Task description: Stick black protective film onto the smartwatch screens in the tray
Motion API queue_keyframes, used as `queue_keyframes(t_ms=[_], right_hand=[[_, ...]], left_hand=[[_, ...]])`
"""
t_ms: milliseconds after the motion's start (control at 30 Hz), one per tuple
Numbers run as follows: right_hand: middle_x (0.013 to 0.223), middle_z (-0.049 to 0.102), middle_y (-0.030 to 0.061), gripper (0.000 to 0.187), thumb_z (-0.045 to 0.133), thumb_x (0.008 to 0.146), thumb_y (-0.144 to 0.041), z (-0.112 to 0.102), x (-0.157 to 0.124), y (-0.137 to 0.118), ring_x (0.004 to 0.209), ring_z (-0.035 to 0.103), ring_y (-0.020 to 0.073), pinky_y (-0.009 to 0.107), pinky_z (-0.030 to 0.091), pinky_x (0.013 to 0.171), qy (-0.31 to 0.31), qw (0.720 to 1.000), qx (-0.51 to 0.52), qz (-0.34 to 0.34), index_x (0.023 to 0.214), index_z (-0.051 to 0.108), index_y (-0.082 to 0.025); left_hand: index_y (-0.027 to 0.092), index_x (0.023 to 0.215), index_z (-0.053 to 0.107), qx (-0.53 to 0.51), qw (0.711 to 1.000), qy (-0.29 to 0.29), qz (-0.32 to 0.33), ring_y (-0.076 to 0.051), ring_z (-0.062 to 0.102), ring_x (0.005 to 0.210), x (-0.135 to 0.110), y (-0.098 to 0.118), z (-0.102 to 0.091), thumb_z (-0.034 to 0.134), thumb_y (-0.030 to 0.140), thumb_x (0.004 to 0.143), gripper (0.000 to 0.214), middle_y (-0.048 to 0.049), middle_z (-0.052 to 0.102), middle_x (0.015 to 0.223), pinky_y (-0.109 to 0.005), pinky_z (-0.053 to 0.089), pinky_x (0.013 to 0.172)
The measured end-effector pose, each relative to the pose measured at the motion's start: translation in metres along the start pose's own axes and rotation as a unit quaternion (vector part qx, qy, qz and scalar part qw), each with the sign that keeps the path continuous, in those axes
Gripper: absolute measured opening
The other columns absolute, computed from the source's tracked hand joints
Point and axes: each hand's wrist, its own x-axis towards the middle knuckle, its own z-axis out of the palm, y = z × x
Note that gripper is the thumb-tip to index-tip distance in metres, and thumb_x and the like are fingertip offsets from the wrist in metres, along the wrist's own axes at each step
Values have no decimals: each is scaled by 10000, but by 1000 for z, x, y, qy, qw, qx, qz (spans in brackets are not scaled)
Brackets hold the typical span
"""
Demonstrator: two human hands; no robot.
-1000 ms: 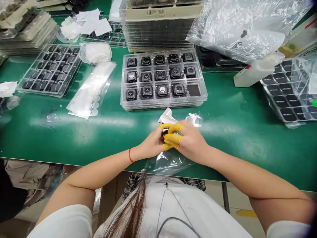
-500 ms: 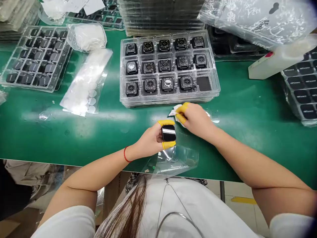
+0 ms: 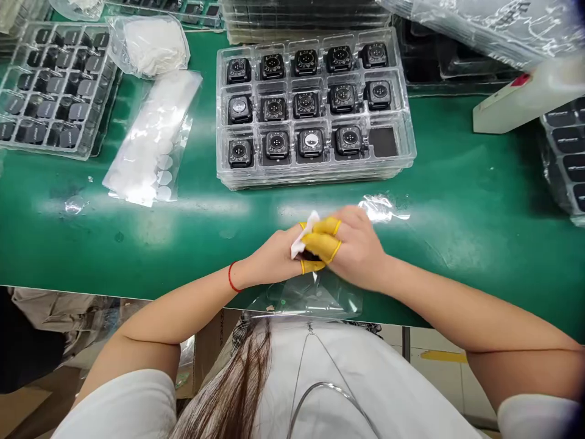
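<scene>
My left hand [image 3: 278, 256], with yellow finger cots on the thumb and a finger, grips a black smartwatch body [image 3: 312, 256], now mostly covered by the other hand. My right hand [image 3: 354, 247], also in yellow finger cots, pinches a white wipe [image 3: 305, 235] and presses it over the watch's glossy face. Beyond both hands lies a clear plastic tray [image 3: 315, 174] of watch bodies with their sensor backs up; its front right compartment holds no watch. Under the hands a clear plastic film [image 3: 320, 302] lies on the green table.
At left are a tray of dark parts [image 3: 48, 88], a bag of white wipes [image 3: 153, 46] and a sleeve of round clear films [image 3: 146, 137]. A white bottle [image 3: 512, 110] and another tray [image 3: 569, 146] are at right. Stacked trays [image 3: 306, 18] rise behind.
My right hand has come left and toward me with the wipe, from beside the tray onto the watch face. My left hand keeps hold of the watch. The view has tilted slightly downward.
</scene>
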Motion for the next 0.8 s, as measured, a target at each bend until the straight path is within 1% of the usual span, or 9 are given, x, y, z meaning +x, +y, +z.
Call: queue_keyframes(t_ms=[100,200,333,433,500,567,633,700,800], right_hand=[[880,679,43,187,525,980,-227,-2,1,21,856,555,208,380,390,780,32,996,-16,83,948,707,-251],[1064,672,106,235,505,975,-250,-17,1,30,1020,573,281,453,431,881,16,978,-28,207,1139,671,-229],[1188,639,156,423,507,956,-346,-40,-2,9,1100,581,345,533,482,914,-139,940,63,305,1349,556,-197],[1340,575,150,715,674,842,-543,-41,1,-8,1216,546,364,558,473,991,-226,869,257,358,1444,461,-221],[1419,523,116,822,758,757,-584,-34,6,-14,1284,511,330,508,450,1060,-233,792,431,364,1447,456,-253],[1345,584,91,677,744,785,-562,-25,11,-18,1215,569,275,442,473,1038,-228,694,576,366,1356,552,-252],[1173,672,76,454,705,834,-515,-17,12,-19,1082,628,231,402,489,992,-209,619,648,392,1176,666,-218],[1031,704,62,310,706,835,-456,-13,10,-19,983,646,207,393,487,968,-178,584,665,431,1004,711,-195],[1012,706,50,264,736,805,-407,-13,5,-15,954,643,202,403,482,954,-175,573,675,432,970,719,-201]], left_hand=[[188,1078,556,-88,995,9,-37,-113,642,720,0,4,2,774,291,709,441,11,650,843,-223,534,634],[214,1227,532,-94,995,29,-20,-134,696,796,-2,6,3,779,266,726,560,-18,681,933,-256,599,716],[274,1282,495,-1,978,167,123,-173,734,889,-7,0,1,776,297,770,585,-47,688,1098,-316,635,791],[298,1321,457,67,934,247,250,-197,739,923,-9,-8,-3,773,316,785,623,-52,689,1101,-341,641,802],[297,1331,444,105,912,264,297,-204,738,953,-9,-12,-5,767,337,792,630,-48,691,1082,-342,639,819],[291,1337,439,119,898,275,323,-213,729,1009,-6,-16,-6,775,375,782,654,-47,681,1104,-354,627,871],[297,1341,428,94,895,281,333,-218,719,1041,-4,-18,-4,781,427,766,687,-47,665,1139,-385,610,922],[314,1338,407,46,912,269,305,-212,714,1035,-2,-19,-3,760,456,782,674,-49,652,1159,-407,602,930],[325,1314,395,8,938,246,242,-197,714,995,-3,-19,-3,717,444,825,598,-55,647,1151,-395,610,872]])
